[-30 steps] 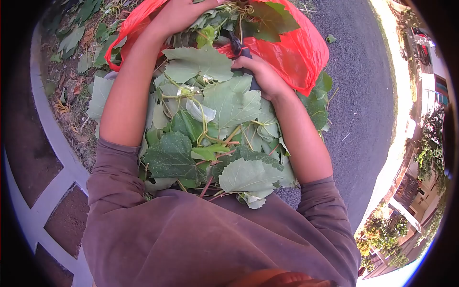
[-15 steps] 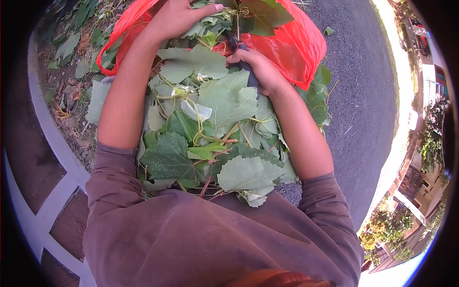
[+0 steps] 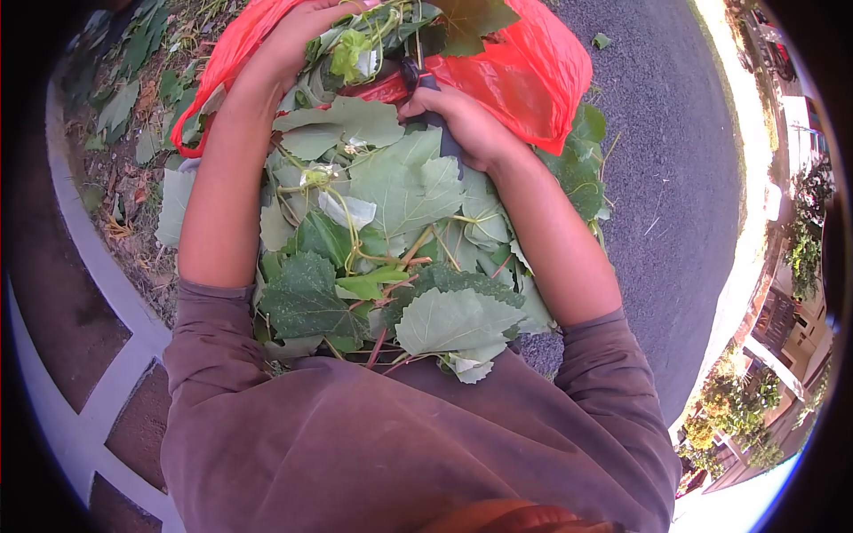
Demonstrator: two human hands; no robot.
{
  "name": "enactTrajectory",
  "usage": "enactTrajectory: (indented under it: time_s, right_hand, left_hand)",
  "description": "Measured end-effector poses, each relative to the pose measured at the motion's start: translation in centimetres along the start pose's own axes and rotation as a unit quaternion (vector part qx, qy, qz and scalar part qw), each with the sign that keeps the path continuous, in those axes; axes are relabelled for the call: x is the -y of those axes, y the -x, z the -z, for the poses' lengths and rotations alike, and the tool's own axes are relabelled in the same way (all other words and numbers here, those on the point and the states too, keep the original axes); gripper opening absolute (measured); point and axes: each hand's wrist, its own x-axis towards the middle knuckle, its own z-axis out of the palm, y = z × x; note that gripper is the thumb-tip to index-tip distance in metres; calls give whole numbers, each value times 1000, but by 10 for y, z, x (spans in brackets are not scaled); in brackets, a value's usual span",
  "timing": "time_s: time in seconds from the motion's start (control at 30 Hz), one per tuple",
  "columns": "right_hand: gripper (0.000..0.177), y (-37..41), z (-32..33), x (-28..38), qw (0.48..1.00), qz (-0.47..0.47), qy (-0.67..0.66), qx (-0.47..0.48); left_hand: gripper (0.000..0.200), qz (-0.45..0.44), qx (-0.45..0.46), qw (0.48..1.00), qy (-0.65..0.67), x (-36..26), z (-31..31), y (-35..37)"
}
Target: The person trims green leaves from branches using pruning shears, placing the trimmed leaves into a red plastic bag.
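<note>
My left hand is at the mouth of a red plastic bag, closed on a bunch of leaves with thin curling stems. My right hand is wrapped round the dark handle of what looks like pruning shears. Their narrow tip points away from me, among the leaves beside the left hand, and part of it is hidden. Between my forearms lies a pile of broad, lobed vine leaves, many with pale undersides up, mixed with stems and a whitish scrap.
Grey asphalt runs along the right, with a small leaf on it. To the left, a pale concrete kerb edges a strip of soil with fallen leaves. Buildings and shrubs stand at the far right.
Both hands have shifted slightly left and up in view, with the shears and the bag. The bunch in my left hand has turned, showing more curled green stems.
</note>
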Motion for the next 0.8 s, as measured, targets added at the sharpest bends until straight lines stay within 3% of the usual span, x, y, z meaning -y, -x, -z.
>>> enactTrajectory:
  time_s: [0.23, 0.3, 0.53, 0.73, 0.8]
  right_hand:
    - [28, -1, 0, -1, 1000, 11, 13, -7]
    - [28, -1, -1, -2, 1000, 19, 17, -15]
    - [29, 1, -4, -1, 999, 10, 43, -16]
    - [22, 3, -6, 4, 995, 6, 86, -44]
    - [20, 0, -4, 1, 995, 20, 85, -45]
  left_hand:
    - [45, 14, 49, 999, 9, 14, 12, -10]
    - [45, 40, 118, 992, -10, 37, 25, -27]
    - [47, 41, 152, 987, -39, 29, 16, -25]
    - [46, 6, 111, 992, -62, 14, -7, -6]
    - [42, -22, -31, 995, -89, 8, -16, 2]
